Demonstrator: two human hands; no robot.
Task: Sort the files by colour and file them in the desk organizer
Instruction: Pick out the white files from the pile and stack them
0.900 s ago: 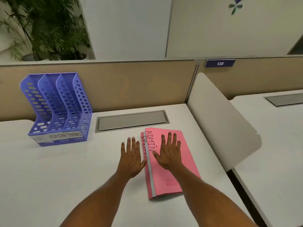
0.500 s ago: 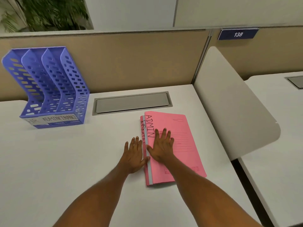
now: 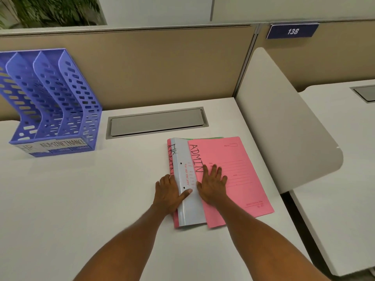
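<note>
A stack of files lies on the white desk (image 3: 81, 199). On top is a pink file (image 3: 233, 179) marked ADMIN. My right hand (image 3: 212, 186) presses flat on it with straight fingers. Under it lies a white file (image 3: 187, 179) marked HR, with another pink file and a sliver of green beneath. My left hand (image 3: 169, 192) rests at the stack's left edge, thumb laid on the white file. The blue desk organizer (image 3: 54, 102) stands at the far left with three slots, labelled HR, ADMIN and FINANCE; no file shows in it.
A grey cable hatch (image 3: 157, 122) is set into the desk behind the stack. A beige partition (image 3: 142, 63) closes the back. A white curved divider (image 3: 284, 128) bounds the right side, with a second desk (image 3: 341, 159) beyond.
My right hand has slid the pink ADMIN file to the right, uncovering the white HR file. My left hand now has its thumb on the white file. The camera has tilted down and closer.
</note>
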